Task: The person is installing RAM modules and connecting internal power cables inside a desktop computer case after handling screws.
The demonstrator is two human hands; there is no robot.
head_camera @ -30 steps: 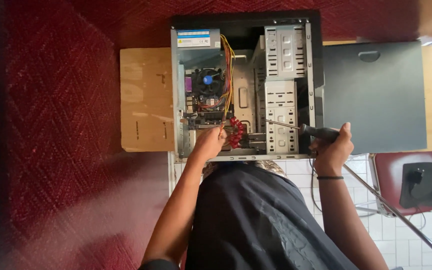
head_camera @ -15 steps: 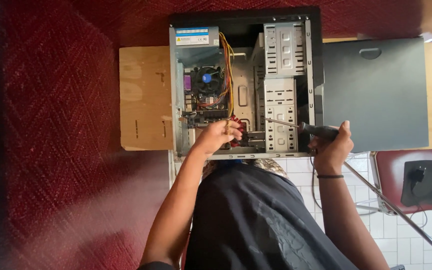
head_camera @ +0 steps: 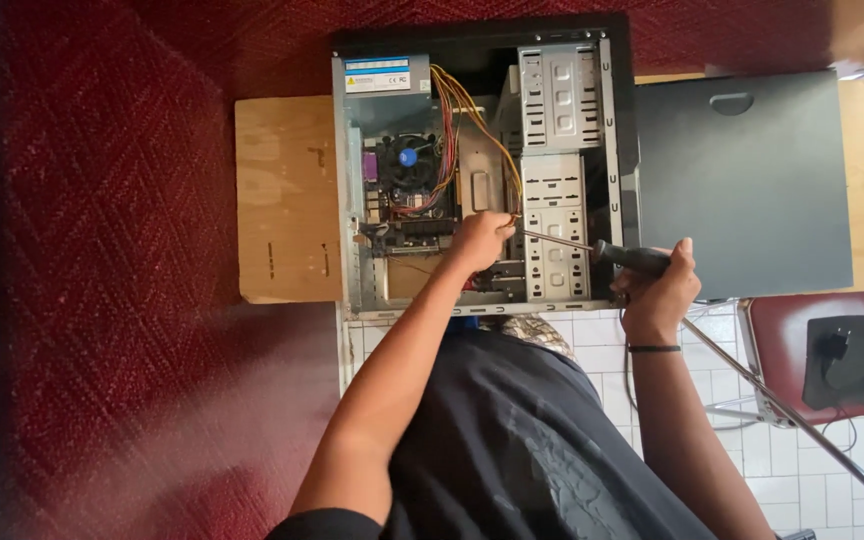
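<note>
Gripped in the right hand (head_camera: 657,290), a screwdriver (head_camera: 592,248) reaches into the opened computer case (head_camera: 472,170) (side panel (head_camera: 742,180) already off); left hand (head_camera: 480,240) pinches something unclear at the tip, motherboard (head_camera: 407,190) still mounted.

White-and-blue rectangular label (head_camera: 385,74) atop the power supply (head_camera: 382,95)
</note>
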